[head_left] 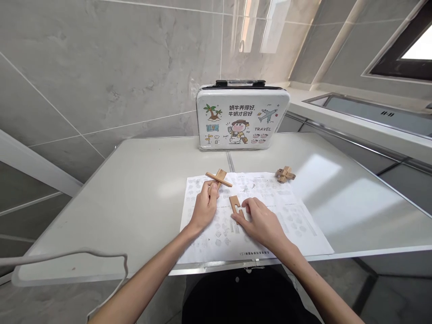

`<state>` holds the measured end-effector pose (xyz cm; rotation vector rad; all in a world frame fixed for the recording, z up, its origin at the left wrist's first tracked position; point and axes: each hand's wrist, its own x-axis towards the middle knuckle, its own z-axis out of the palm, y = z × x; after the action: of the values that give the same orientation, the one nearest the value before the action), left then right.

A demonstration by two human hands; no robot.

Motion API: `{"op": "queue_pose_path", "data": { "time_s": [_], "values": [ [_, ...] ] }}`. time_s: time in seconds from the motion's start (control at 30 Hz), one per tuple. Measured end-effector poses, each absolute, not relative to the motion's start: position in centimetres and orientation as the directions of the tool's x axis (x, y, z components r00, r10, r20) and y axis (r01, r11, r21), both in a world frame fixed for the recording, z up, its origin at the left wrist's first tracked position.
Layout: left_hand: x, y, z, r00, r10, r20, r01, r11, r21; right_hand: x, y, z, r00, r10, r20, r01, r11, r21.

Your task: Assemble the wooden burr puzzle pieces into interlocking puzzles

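Observation:
My left hand (206, 200) is closed around crossed wooden puzzle pieces (220, 176), a thin stick lying across a wider flat one, held above the paper. Beside it to the right, a flat wooden puzzle piece with a notch cut in its side (234, 203) is over the printed sheet (199, 225). My right hand (259, 220) has its thumb at the near end of that notched piece, with the index finger bent close to the notch. Whether the piece rests on the paper or is lifted I cannot tell.
An assembled wooden puzzle (285, 174) sits at the sheet's far right corner. A white cartoon-printed case (243, 119) stands at the back of the folding table (111, 193). A pale cable (84, 253) crosses the near left corner. Tiled wall rises behind.

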<state>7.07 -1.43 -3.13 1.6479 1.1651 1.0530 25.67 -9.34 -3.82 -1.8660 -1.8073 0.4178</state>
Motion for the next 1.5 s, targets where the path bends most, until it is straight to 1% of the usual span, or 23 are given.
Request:
{"op": "queue_pose_path", "data": {
  "time_s": [0.1,0.27,0.43,0.57,0.67,0.73,0.83,0.9,1.0,1.13,1.27,1.5],
  "values": [
    [7.1,-1.5,-3.0,0.227,0.962,0.154,0.273,-0.215,0.938,25.4,-9.6,-3.7,0.035,0.992,0.121,0.86,0.032,-0.51],
    [7.1,-1.6,-2.9,0.235,0.959,0.159,0.283,-0.224,0.933,25.3,-9.4,-3.5,-0.007,0.987,0.16,0.863,0.086,-0.497],
    [7.1,-1.6,-2.9,0.227,0.956,0.187,0.289,-0.25,0.924,25.4,-9.7,-3.2,-0.047,0.987,0.155,0.84,0.123,-0.528],
    [7.1,-1.8,-3.0,0.244,0.952,0.182,0.321,-0.257,0.912,25.6,-10.1,-2.5,-0.043,0.992,0.12,0.794,0.106,-0.598],
    [7.0,-1.9,-3.1,0.259,0.949,0.18,0.368,-0.269,0.89,25.9,-10.2,-1.3,0.006,0.993,0.118,0.696,0.081,-0.713],
    [7.0,-2.0,-3.1,0.288,0.942,0.173,0.418,-0.287,0.862,26.3,-10.2,-0.2,0.054,0.993,0.109,0.582,0.057,-0.811],
    [7.0,-2.1,-3.2,0.354,0.918,0.177,0.503,-0.346,0.792,26.9,-10.0,1.4,0.13,0.988,0.081,0.4,0.022,-0.916],
    [7.0,-2.2,-3.3,0.405,0.892,0.201,0.539,-0.411,0.736,27.1,-9.8,2.0,0.13,0.99,0.049,0.253,0.014,-0.967],
    [7.0,-2.2,-3.5,0.485,0.84,0.243,0.558,-0.511,0.654,27.0,-9.4,2.5,0.084,0.996,0.014,0.082,0.007,-0.997],
    [7.0,-2.2,-3.7,0.547,0.782,0.298,0.549,-0.605,0.577,26.5,-9.0,2.7,0.07,0.997,-0.03,0.018,-0.031,-0.999],
    [7.1,-2.4,-3.6,0.574,0.739,0.352,0.52,-0.661,0.541,26.4,-8.6,2.5,0.086,0.994,-0.062,0.004,-0.062,-0.998],
    [7.1,-2.4,-3.9,0.622,0.667,0.41,0.497,-0.741,0.451,26.8,-8.2,2.0,0.057,0.993,-0.107,-0.01,-0.106,-0.994]
  ]
}}
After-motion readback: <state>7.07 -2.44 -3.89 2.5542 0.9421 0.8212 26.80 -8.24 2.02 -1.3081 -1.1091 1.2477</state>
